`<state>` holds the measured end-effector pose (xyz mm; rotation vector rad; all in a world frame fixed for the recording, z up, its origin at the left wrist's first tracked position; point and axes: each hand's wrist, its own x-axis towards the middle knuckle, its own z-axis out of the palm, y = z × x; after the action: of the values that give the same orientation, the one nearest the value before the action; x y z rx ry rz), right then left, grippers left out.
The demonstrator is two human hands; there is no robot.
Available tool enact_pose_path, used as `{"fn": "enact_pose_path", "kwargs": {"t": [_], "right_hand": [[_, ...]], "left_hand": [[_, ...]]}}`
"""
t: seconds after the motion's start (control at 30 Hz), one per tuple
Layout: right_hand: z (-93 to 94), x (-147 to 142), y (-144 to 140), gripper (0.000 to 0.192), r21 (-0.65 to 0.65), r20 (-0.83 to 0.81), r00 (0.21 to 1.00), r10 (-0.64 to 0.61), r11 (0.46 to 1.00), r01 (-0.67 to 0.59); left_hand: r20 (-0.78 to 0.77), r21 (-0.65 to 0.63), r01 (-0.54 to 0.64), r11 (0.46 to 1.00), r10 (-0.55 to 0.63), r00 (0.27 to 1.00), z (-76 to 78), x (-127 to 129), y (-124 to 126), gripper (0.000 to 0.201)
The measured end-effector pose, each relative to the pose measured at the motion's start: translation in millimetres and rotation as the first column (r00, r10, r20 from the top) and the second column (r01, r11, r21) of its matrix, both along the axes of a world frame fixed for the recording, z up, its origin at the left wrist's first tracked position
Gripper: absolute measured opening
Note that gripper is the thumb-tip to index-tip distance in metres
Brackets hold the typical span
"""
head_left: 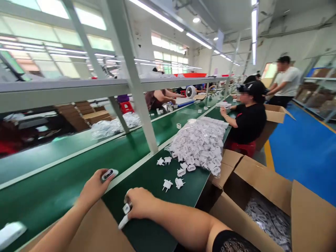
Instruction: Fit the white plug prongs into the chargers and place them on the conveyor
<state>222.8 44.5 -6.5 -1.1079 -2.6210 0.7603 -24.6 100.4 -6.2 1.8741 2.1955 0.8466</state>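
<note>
My left hand [93, 187] is closed around a white oval plastic housing [113, 173], its dark hollow end facing up, over the edge of the green belt. My right hand [143, 203] is bent over the green worktop with a small white plastic part [126, 209] pinched in its fingers. Something white, perhaps a finger cover [123, 222], shows at its thumb tip. Beyond the right hand lie several loose white two-pin plug pieces [167, 184]. Behind them a clear plastic bag [198, 143] spills many similar white parts.
An open cardboard box [265, 169] with bagged parts stands at the right. Cardboard [101, 229] lies below my left hand. A metal post [139, 87] rises beside the green conveyor [78, 178]. A white piece [12, 232] sits at lower left. Co-workers [252, 115] sit farther along.
</note>
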Motion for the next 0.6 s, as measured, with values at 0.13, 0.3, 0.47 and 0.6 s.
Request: {"fn": "enact_pose_path", "kwargs": {"t": [0.13, 0.3, 0.47, 0.6], "right_hand": [[2.4, 6, 0, 0.044, -0.068, -0.130, 0.991, 0.022, 0.997, -0.031], [10.4, 9, 3, 0.039, -0.229, -0.257, 0.966, -0.011, 0.972, -0.050], [13.3, 5, 6, 0.016, -0.410, -0.436, 0.899, -0.026, 0.895, -0.173], [17.5, 1, 2, 0.039, -0.660, -0.570, 0.793, -0.217, 0.695, -0.285]], "left_hand": [[0.237, -0.029, 0.007, 1.000, 0.000, 0.971, 6.9, 9, -75, 0.061], [0.335, -0.085, -0.024, 0.996, 0.051, 0.941, 7.1, 22, -156, 0.062], [0.392, -0.013, -0.011, 1.000, 0.015, 0.920, 3.2, 47, -195, 0.047], [0.489, 0.162, -0.020, 0.987, -0.062, 0.870, -14.7, 54, -199, 0.045]]}}
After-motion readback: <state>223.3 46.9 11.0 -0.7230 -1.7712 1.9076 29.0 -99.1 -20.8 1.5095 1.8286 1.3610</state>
